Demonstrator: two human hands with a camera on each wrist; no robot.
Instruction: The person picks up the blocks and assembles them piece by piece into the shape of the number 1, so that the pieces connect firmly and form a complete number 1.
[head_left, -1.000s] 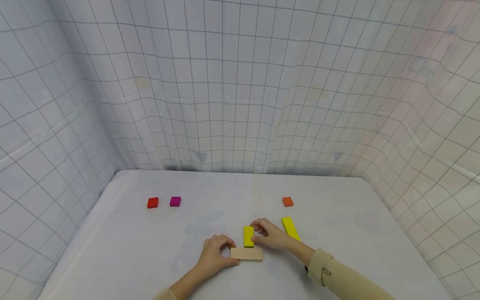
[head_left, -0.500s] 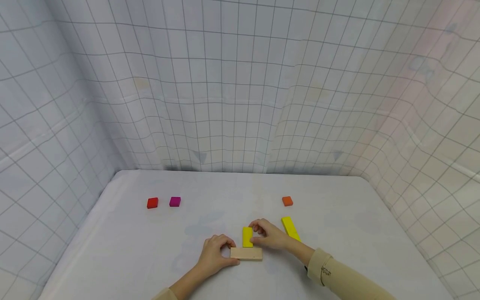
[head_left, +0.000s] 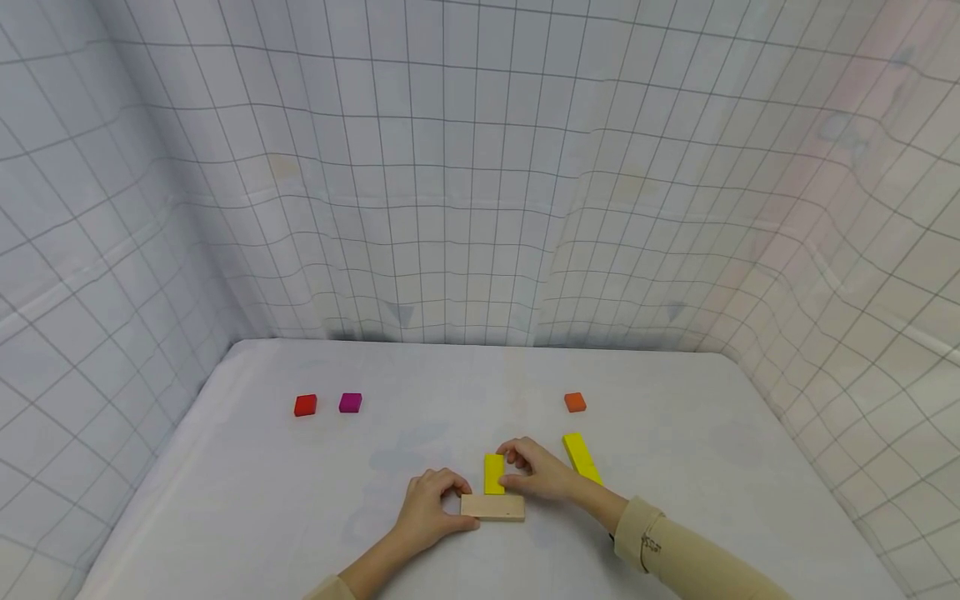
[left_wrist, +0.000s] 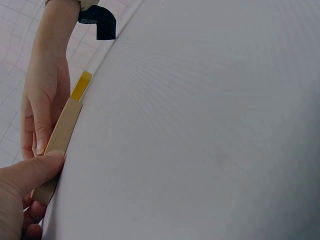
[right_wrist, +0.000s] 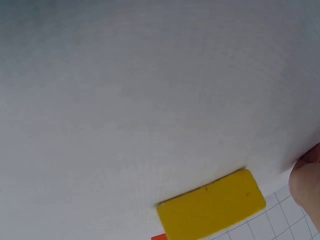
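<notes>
Currently, your left hand [head_left: 431, 510] pinches left end of wood block [head_left: 493, 507]; your right hand [head_left: 542, 473] grips short yellow block [head_left: 493, 474] just beyond, far side. Both likely light, stiff: hold long sides.

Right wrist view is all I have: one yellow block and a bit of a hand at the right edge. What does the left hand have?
Observer: In the head view, the left hand grips the left end of a plain wooden block.
Operator: And the right hand? Whatever it is on lies outside my picture.
Observer: It has its fingers and thumb on a second yellow block, which lies just beyond the wooden one, end toward it; I cannot tell whether the two touch.
</notes>
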